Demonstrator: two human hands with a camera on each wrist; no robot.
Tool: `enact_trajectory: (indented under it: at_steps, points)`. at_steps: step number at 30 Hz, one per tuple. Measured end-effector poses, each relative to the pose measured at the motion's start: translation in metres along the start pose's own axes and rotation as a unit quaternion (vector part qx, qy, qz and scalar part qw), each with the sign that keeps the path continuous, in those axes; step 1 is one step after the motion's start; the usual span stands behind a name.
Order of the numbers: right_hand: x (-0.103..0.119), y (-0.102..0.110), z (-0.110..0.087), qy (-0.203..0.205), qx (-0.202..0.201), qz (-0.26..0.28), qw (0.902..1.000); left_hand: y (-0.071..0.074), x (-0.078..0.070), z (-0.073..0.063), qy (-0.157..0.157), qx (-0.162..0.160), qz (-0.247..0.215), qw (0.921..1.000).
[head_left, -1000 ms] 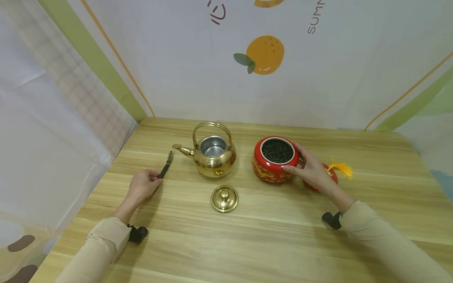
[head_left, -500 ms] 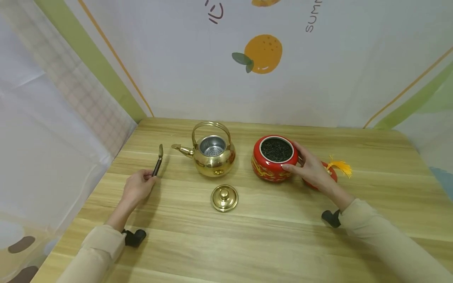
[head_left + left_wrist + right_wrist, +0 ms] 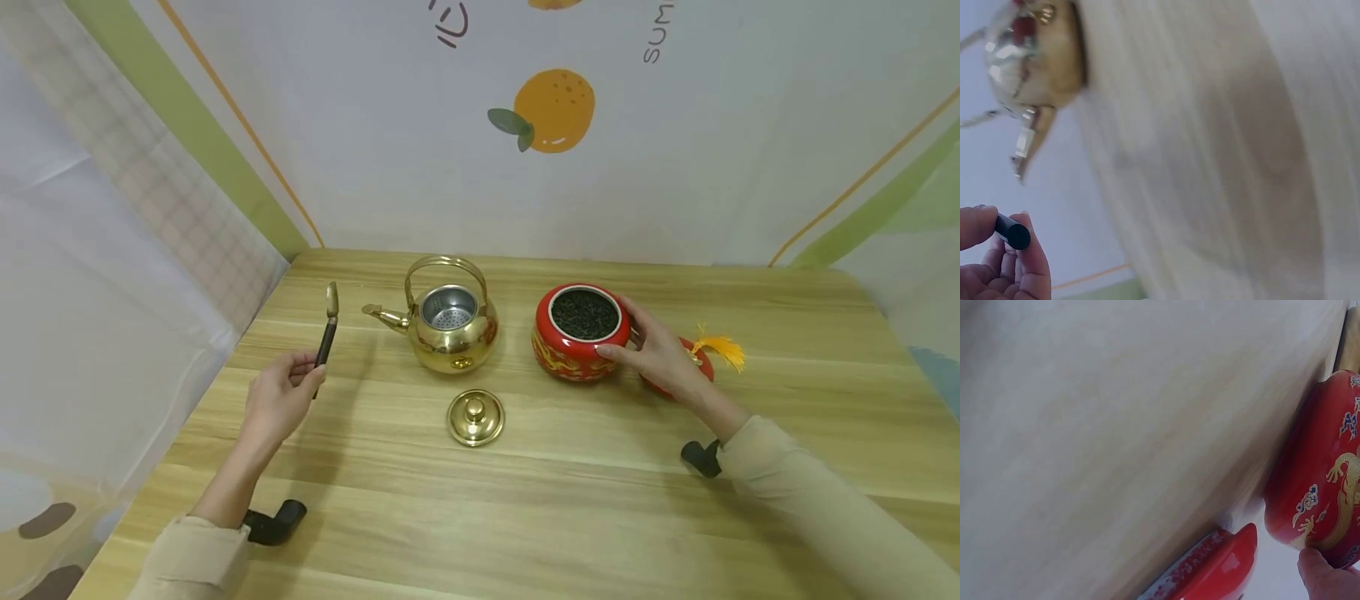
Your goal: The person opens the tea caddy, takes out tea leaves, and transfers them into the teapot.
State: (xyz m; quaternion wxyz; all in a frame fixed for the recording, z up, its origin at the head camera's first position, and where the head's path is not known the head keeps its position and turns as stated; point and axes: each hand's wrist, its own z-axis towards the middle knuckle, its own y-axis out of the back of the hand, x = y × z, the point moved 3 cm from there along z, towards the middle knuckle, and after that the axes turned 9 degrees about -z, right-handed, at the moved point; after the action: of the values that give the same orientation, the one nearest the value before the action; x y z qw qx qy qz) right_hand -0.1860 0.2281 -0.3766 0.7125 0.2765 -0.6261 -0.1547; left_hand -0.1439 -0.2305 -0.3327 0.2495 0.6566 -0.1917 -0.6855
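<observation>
Two hands at work w/ a tea set on the wooden tabletop (image 3: 570, 492). Left hand (image 3: 279, 398) pinches the dark handle of a small tea scoop (image 3: 327, 330), lifted clear of the wood and standing nearly upright, bowl end up, to the left of the teapot (image 3: 448, 327) spout. Left wrist view shows thumb & fingers closed round the black handle end (image 3: 1012, 232), so the grip looks firm.

Right hand (image 3: 660, 354) wraps round the right side of the red jar (image 3: 576, 335), fingers curled on its wall, thumb at the front; right wrist view shows a fingertip pressed on the gold-dragon glaze. Jar sits between teapot and its own red lid (image 3: 693, 367), which lies just behind that hand w/ a yellow tassel (image 3: 722, 350).

Step in hand, as I read it: scoop is picked up, jar is steadied, nothing scooped yet. Next move prob calls for swinging the scoop over the teapot to the jar mouth, turning the bowl end down and dipping in w/o knocking the pot's raised handle.

Containers: jar is open, filled near the rim w/ dark loose tea leaves. Teapot is open too, metal strainer basket inside looks empty. Its gold lid (image 3: 476, 418) lies knob-up in front of it, apart from both
</observation>
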Motion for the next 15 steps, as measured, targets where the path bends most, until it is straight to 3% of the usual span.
enact_trajectory:
  at_steps: [7,15]
  points:
    - [0.001,0.001,0.000,0.003,0.002,0.006,1.0000,-0.005,-0.027,-0.013,-0.038,-0.010,-0.028,0.9989]
    - [0.000,0.000,0.000,0.009,0.000,0.008,0.9999,-0.019,-0.062,-0.025,-0.102,0.004,-0.063,0.9927]
